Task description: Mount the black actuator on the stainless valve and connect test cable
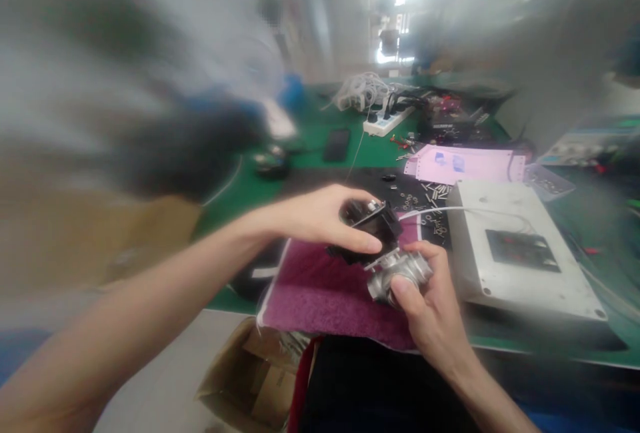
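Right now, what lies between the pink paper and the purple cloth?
In the head view, small metal pins and rings lie scattered on the black mat between the pink paper and the purple cloth; a white cable also passes there.

Plain purple on the cloth [320, 296] catches my eye first, edged in white, against a black mat [310, 186] and a green tabletop [313, 154]. The block [377, 223] is black, the metal part [401, 272] silver-grey, the cable [430, 212] white. Over there I see pink papers [480, 163] marked with blue patches, a white power strip [383, 128] and a black flat slab [337, 145]. The broad box [470, 220] is pale grey with a dark rectangular panel [523, 250], and down by the floor the carton [225, 380] shows cardboard brown
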`<state>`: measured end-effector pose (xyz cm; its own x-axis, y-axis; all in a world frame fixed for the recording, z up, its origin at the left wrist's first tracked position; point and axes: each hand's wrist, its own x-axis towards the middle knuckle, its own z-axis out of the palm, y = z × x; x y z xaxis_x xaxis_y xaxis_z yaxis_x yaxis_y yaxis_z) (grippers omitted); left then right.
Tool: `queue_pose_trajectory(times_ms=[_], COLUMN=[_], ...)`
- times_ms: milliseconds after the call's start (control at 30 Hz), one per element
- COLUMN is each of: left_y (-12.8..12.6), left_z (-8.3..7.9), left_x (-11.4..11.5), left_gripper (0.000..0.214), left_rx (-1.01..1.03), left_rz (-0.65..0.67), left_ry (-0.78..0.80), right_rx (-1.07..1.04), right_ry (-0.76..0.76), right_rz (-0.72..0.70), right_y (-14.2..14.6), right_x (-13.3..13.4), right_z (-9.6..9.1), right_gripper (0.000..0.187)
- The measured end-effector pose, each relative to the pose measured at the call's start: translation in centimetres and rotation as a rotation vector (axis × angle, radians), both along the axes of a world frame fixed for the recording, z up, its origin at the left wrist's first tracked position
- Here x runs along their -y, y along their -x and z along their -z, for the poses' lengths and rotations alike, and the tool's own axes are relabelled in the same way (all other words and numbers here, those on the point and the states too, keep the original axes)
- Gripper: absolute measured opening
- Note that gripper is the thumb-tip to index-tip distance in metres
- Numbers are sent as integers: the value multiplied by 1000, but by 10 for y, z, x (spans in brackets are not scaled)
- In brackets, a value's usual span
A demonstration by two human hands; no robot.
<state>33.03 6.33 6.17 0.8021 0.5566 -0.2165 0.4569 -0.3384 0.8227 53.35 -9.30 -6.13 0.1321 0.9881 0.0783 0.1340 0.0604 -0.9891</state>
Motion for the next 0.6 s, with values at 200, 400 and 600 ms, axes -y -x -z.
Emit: queue_pose_trajectory(times_ms=[200, 400, 600], left_y=[-1, 3, 8], left_z=[0, 8, 16], left_x=[10, 10, 23], left_gripper=[59, 63, 74], left_rx=[66, 93, 135], left_rz=[-46, 12, -128], left_ry=[-11, 43, -62], right_rx=[-64, 59, 66], right_ry=[-23, -81, -107], right_rz=[-63, -89, -82], right_y=[-8, -9, -16], right_x=[1, 4, 4], right_z=[-7, -14, -11], right_gripper=[50, 55, 54])
